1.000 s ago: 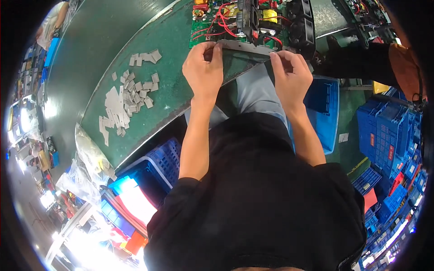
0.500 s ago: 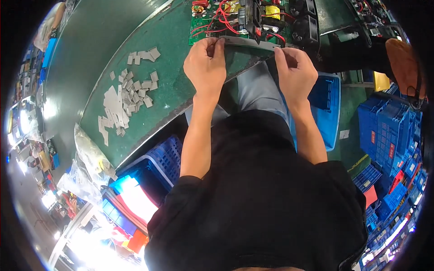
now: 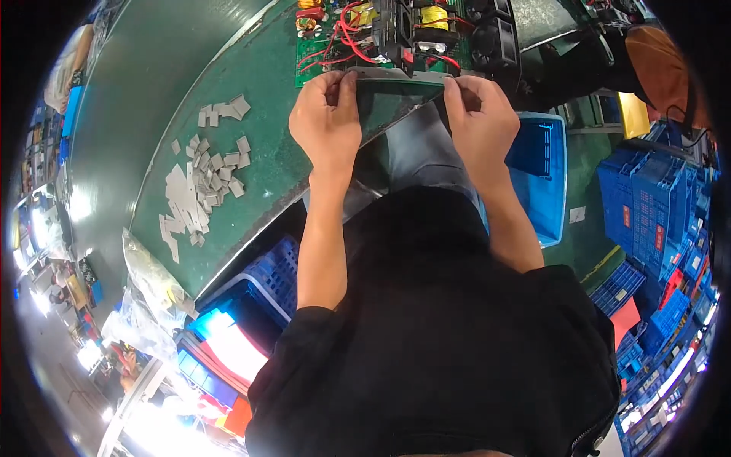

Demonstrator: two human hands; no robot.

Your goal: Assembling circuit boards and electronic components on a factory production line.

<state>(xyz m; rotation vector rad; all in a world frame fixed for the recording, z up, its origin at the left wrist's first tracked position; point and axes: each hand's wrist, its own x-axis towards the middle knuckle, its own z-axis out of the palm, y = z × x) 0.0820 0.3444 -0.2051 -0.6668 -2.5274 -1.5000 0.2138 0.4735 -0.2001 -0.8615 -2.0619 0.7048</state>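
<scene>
A thin grey strip (image 3: pixel 400 75) spans between my two hands at the near edge of a green circuit board (image 3: pixel 306 55). My left hand (image 3: pixel 327 122) pinches its left end between thumb and fingers. The right end is pinched the same way by my right hand (image 3: pixel 481 118). Red wires (image 3: pixel 346 34), a yellow-wrapped coil (image 3: pixel 434 18) and black fans (image 3: pixel 493 42) are mounted on the board just beyond the strip. Whether the strip touches the board, I cannot tell.
Small grey pieces (image 3: pixel 217 171) lie in a pile on the green table (image 3: pixel 251 145) at left. Blue crates (image 3: pixel 556 206) stand below on the right, with more stacked crates (image 3: pixel 647 198) farther right. Clear plastic bags (image 3: pixel 152 274) hang by the table's left end. An orange-brown item (image 3: pixel 664 65) is at upper right.
In the picture, the board, the grey pile and both hands have shifted a little left together. The pinch on the strip's two ends stays the same.
</scene>
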